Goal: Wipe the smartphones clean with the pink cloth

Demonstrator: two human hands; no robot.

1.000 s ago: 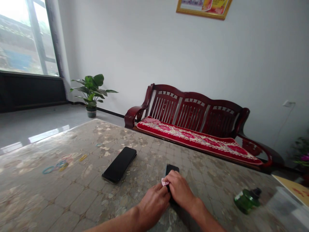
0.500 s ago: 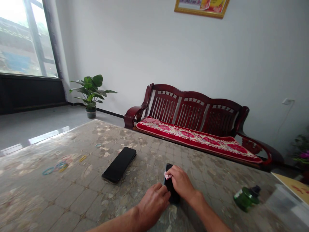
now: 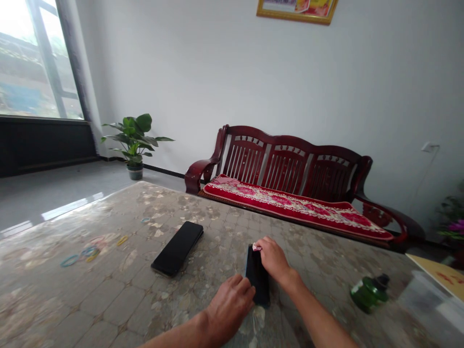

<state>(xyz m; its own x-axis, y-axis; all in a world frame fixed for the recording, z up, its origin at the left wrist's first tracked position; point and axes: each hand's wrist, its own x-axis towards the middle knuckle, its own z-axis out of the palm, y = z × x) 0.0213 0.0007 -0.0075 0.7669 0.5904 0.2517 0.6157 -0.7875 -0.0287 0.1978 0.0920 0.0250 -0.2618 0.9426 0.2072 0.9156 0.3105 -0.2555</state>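
Note:
A black smartphone (image 3: 259, 282) lies flat on the table in front of me, its long side running away from me. My left hand (image 3: 232, 299) is closed at its lower left edge, fingers curled against the phone and thumb hidden. Pinched in the fingers of my right hand (image 3: 272, 258) is a small pinkish-white cloth (image 3: 256, 247), pressed to the top end of the screen. To the left, a second black smartphone (image 3: 178, 249) rests on the tabletop, touched by neither hand.
The table (image 3: 119, 290) has a patterned cover. Several coloured hair ties (image 3: 89, 252) lie at left. A green bottle (image 3: 369, 292) with a black cap stands at right, near a clear plastic box (image 3: 420, 295). Behind the table are a wooden bench (image 3: 290, 164) and a potted plant (image 3: 135, 140).
My right hand has slid the cloth up the screen to the phone's top end, uncovering more of the screen. My left hand has stayed at the lower left edge.

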